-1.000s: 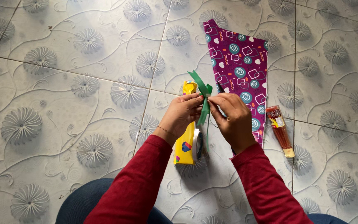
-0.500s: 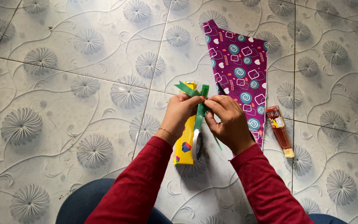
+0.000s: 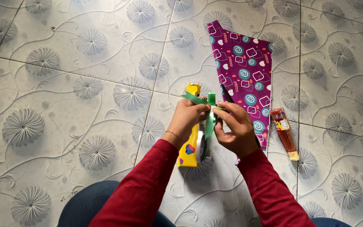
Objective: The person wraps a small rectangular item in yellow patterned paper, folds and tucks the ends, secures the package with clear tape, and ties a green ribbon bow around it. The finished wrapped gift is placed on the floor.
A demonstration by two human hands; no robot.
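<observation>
between left hand (image 3: pixel 186 115) and right hand (image 3: pixel 235 126), green ribbon (image 3: pixel 209 112) pinched.

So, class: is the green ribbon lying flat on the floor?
No, both hands, left and right, pinch the green ribbon up above the floor.

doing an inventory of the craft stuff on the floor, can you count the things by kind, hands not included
ribbon: 1, green, held by the left hand and right hand
wrapping paper: 1, purple
yellow pack: 1
tape roll: 1
orange tube: 1
total: 5
</observation>
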